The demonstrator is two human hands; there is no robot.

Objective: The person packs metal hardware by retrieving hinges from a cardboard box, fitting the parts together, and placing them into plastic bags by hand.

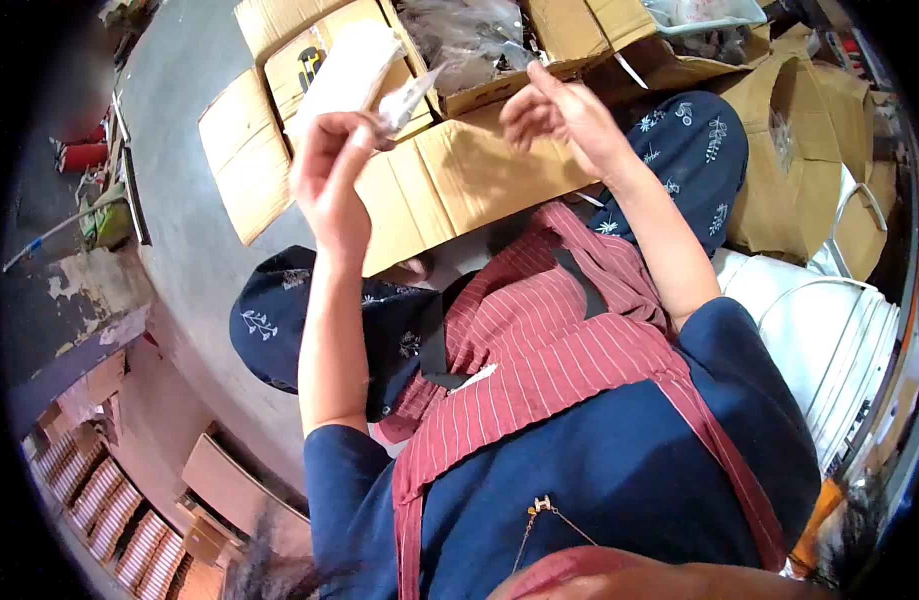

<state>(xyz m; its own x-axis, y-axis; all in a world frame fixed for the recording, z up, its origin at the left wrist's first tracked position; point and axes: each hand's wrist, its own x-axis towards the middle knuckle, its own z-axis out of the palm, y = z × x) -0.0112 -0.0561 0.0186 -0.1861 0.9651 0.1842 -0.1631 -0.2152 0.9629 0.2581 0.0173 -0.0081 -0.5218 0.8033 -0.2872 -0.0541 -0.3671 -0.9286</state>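
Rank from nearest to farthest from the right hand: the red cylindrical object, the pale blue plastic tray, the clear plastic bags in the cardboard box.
1. Clear bags, ahead-left
2. Pale blue tray, upper right
3. Red cylinder, far left

Contents of small bag indistinct

Bright light falls across the middle of the view, apparently from above, though its source is out of frame. The white plastic glares almost to blank, and the small clear packet looks soft. A blurry-edged shadow lies on the cardboard flap. The right hand is slightly smeared. Wide-angle distortion bends the margins (the corners are simply black), and the floor dims toward a murky, purplish left side.
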